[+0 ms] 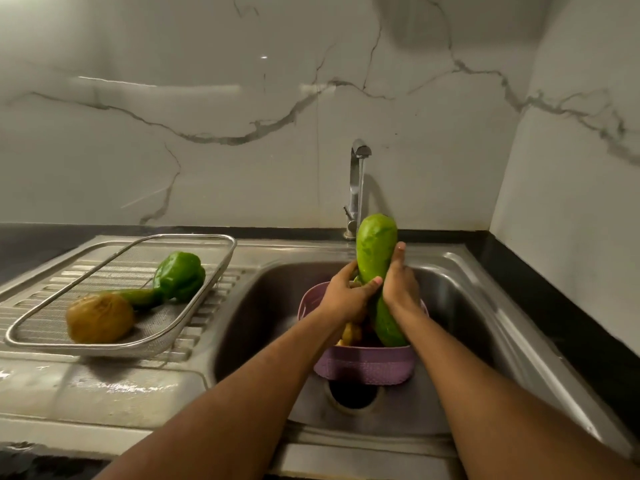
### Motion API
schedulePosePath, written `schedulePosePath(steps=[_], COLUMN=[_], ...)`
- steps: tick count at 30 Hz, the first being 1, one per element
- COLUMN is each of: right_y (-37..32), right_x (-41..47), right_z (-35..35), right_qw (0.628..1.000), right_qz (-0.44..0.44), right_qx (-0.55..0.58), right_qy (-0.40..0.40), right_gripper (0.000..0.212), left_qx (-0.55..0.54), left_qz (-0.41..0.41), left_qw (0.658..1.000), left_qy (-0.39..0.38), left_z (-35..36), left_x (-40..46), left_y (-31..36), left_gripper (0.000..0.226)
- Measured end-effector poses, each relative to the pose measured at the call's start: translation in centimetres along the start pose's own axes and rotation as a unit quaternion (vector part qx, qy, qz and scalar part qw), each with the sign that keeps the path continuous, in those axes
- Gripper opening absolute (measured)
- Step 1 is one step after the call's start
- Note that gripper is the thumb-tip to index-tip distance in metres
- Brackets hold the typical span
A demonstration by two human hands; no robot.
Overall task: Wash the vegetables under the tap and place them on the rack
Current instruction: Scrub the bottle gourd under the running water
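A long green gourd (375, 251) stands nearly upright over the sink, its top under the running tap (358, 174). My left hand (349, 296) grips its middle from the left, and my right hand (400, 282) grips it from the right. Its lower end reaches into a purple basket (367, 367) that holds more vegetables, mostly hidden by my hands. On the left drainboard a metal mesh rack (194, 303) holds a green bell pepper (180, 275), a smaller green vegetable (138, 296) and a brown round one (100, 318).
The steel sink (485, 306) has an open drain hole (355, 396) in front of the basket. The drainboard (104, 386) in front of the rack is wet. A marble wall stands behind and to the right, with a black counter strip along it.
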State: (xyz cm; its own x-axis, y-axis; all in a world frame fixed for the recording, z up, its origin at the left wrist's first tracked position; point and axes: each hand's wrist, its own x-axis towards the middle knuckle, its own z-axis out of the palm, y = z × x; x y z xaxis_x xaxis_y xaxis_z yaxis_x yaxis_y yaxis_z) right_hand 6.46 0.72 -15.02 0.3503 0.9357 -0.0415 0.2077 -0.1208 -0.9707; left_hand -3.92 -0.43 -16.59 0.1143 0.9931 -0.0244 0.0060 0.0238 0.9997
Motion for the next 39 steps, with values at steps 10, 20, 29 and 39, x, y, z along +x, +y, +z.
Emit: schedulePosePath(steps=[10, 20, 29, 39], right_y=[-0.1, 0.2, 0.4, 1.2], right_x=[1.1, 0.6, 0.8, 0.9], right_z=[0.5, 1.3, 1.1, 1.4], right_qw=[0.998, 0.977, 0.962, 0.952], right_qz=[-0.058, -0.167, -0.188, -0.213], right_qx=[-0.036, -0.107, -0.139, -0.185], right_qy=[0.01, 0.082, 0.14, 0.118], right_gripper=[0.063, 0.077, 0.064, 0.065], left_qx=[0.183, 0.163, 0.002, -0.042], left_qz=[0.12, 0.091, -0.021, 0.059], left_qw=[0.96, 0.971, 0.995, 0.986], left_qy=[0.175, 0.148, 0.095, 0.15], left_z=[2.8, 0.7, -0.2, -0.5], left_x=[1.9, 4.8, 4.4, 4.7], left_y=[3.8, 9.5, 11.1, 6.4], left_gripper=[0.071, 0.025, 0.026, 0.019])
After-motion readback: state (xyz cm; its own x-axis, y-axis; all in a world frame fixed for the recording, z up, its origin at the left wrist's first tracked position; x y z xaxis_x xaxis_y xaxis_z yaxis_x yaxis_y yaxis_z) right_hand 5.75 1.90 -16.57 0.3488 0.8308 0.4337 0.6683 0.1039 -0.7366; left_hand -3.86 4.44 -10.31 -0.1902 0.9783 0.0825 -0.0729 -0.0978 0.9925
